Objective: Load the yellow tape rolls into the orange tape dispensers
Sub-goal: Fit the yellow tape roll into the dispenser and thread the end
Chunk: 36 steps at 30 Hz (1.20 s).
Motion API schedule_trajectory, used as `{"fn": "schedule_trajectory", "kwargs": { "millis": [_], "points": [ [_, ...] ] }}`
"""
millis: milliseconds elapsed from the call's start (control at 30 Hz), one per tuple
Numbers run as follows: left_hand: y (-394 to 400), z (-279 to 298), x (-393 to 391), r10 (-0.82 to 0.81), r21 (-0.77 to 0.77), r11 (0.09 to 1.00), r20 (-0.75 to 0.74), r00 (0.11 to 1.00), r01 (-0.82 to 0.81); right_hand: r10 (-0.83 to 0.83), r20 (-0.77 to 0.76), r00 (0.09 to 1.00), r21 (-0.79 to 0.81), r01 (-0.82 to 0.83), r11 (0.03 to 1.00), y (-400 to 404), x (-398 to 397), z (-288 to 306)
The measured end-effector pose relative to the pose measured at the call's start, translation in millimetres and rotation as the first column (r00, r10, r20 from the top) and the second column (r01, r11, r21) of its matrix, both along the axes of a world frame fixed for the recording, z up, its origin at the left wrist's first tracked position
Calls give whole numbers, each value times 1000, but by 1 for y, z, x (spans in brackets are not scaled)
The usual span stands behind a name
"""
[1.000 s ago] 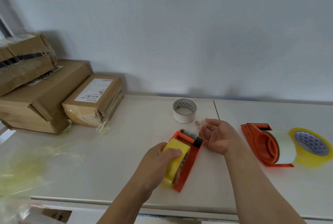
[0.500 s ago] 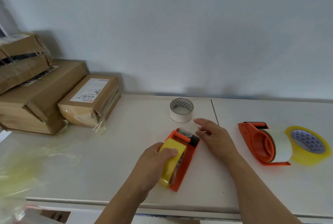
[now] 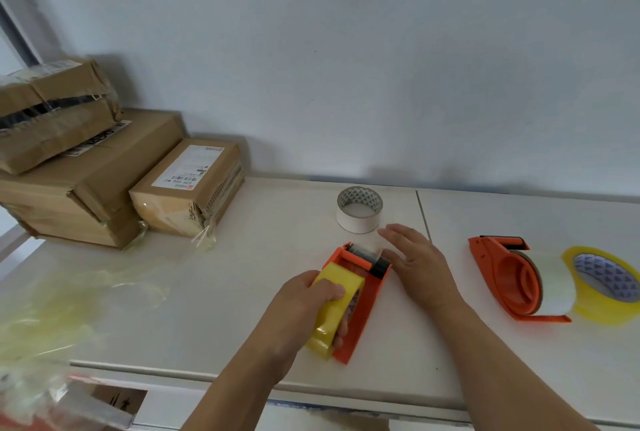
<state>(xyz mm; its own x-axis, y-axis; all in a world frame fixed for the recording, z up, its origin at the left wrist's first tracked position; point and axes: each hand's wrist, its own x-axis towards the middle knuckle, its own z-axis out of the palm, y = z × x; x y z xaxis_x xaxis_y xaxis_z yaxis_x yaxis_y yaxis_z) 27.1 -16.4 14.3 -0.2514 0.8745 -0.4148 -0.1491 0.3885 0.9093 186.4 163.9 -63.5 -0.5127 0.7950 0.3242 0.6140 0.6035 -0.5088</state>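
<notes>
An orange tape dispenser (image 3: 369, 295) lies on the white table (image 3: 221, 278) near the front edge, with a yellow tape roll (image 3: 337, 302) seated in it. My left hand (image 3: 298, 306) grips that roll from the left. My right hand (image 3: 415, 257) rests palm down, fingers spread, beside the dispenser's black roller end and holds nothing. To the right a second orange dispenser (image 3: 505, 278) lies on its side with a nearly used-up pale roll (image 3: 550, 285) on it. A full yellow tape roll (image 3: 606, 288) lies flat right next to it.
An empty white tape core (image 3: 360, 209) stands behind my right hand. Three cardboard boxes (image 3: 104, 181) are stacked at the back left. Crumpled yellowish clear film (image 3: 52, 302) lies at the front left. The wall runs close behind the table.
My right hand has turned from palm-up to palm-down and settled flat beside the dispenser's front end. My left hand keeps its grip on the yellow roll.
</notes>
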Motion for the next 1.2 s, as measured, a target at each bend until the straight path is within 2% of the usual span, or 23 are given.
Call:
{"fn": "schedule_trajectory", "kwargs": {
  "millis": [100, 200, 333, 467, 600, 767, 867, 933, 1033, 1133, 1200],
  "points": [
    [0, 1, 0, 27, -16, 999, -43, 999, -28, -54, -38, 998, 141, 59, 988, 1, -6, 0],
    [-1, 0, -4, 18, 15, 1000, -26, 1000, -17, -82, -25, 996, 189, 85, 978, 2, -8, -1],
    [-5, 0, -10, 35, 80, 996, 13, 999, -36, -219, -77, 973, 120, 227, 967, 12, -10, 0],
    [-6, 3, -16, 46, 159, 986, 45, 998, -53, -260, -76, 963, 85, 266, 960, 13, -16, -3],
    [-7, 4, -22, 91, 233, 967, 57, 994, -102, -347, -51, 937, -20, 346, 938, 13, -12, 0],
    [-1, 11, -25, 181, 362, 905, 152, 972, -225, -260, -68, 963, -112, 252, 961, -23, -24, 0],
    [3, 18, -24, 205, 430, 854, 242, 948, -294, -273, -197, 942, -300, 207, 931, -59, -36, 6],
    [7, 18, -22, 215, 446, 829, 303, 928, -338, -295, -389, 873, -477, 82, 875, -79, -45, 17],
    [11, 15, -16, 236, 421, 812, 399, 886, -405, -392, -596, 701, -662, -153, 734, -98, -55, 31],
    [14, 11, -11, 252, 399, 801, 453, 855, -447, -566, -655, 501, -750, -342, 566, -107, -58, 34],
    [17, 7, -7, 259, 400, 789, 473, 842, -467, -661, -660, 358, -722, -546, 425, -114, -60, 38]
  ]
}}
